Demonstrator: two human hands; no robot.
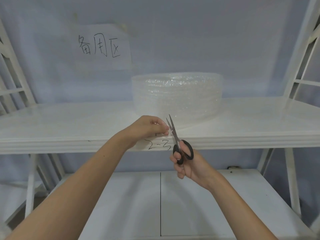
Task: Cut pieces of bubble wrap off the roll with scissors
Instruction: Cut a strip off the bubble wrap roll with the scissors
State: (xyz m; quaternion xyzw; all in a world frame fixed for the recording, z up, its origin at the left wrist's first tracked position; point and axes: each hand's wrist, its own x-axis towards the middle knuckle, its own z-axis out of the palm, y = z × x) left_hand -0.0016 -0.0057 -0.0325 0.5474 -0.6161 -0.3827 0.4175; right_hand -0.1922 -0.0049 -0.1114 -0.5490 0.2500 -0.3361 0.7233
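Head view: left hand (149,128) grip pinches bubble wrap (176,96) edge; right hand (192,166) grips scissors (179,144), blades parted just beside.

Bubble wrap roll (176,96): clear plastic, bumpy, glinting. Scissors (180,144): bright bare-metal blades, smooth glossy black plastic handles, gripped by right hand (192,168). Left hand (149,127) pinches thin see-through film at shelf edge. Upper shelf (69,122): white, smooth, glossy, reflecting light. Lower shelf (199,205): white, duller sheen. Paper sign (102,46): matt white sheet, black ink. Wall (207,40): matt pale blue.
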